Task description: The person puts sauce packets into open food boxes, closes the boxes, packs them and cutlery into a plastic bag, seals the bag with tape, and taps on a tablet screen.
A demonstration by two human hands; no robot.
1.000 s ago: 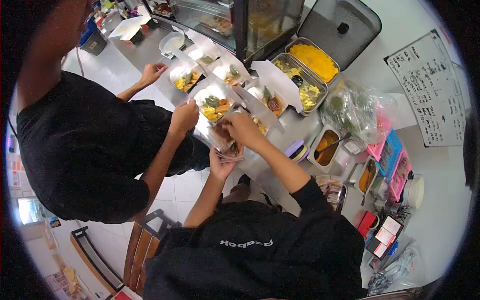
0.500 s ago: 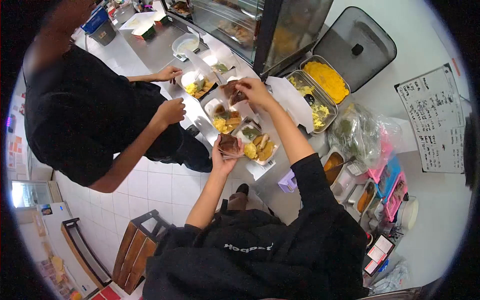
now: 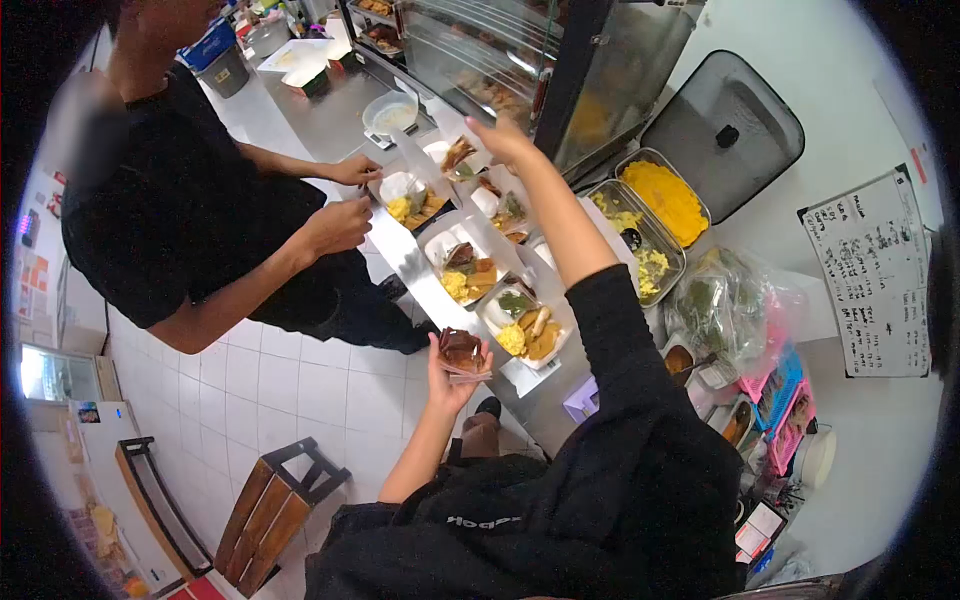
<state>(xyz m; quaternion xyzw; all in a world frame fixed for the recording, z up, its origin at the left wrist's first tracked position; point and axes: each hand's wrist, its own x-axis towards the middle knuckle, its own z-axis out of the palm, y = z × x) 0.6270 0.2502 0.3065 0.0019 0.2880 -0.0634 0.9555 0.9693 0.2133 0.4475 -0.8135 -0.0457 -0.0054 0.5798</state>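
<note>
My left hand (image 3: 460,385), palm up, holds small clear packets of dark brown sauce (image 3: 461,350) in front of the food boxes. With its fingers stretched out, my right hand (image 3: 503,142) reaches over the far boxes and holds nothing I can see. Close below it, a brown packet (image 3: 459,153) lies in a far box. The nearest lunch box (image 3: 523,320) has rice with a green leaf, yellow egg and brown pieces. Beside it, another box (image 3: 458,262) contains rice, egg, tofu-like pieces and something dark brown.
A co-worker in black (image 3: 190,210) stands across the counter, hands near another lunch box (image 3: 412,200). A glass display case (image 3: 480,60) borders the far side. Metal trays of yellow food (image 3: 664,195), a plastic bag of greens (image 3: 725,290) and a purple box (image 3: 582,400) are at the right.
My right hand has moved away and up from the middle boxes, and the packet it held is gone from its fingers. My left hand has lowered slightly with its packets.
</note>
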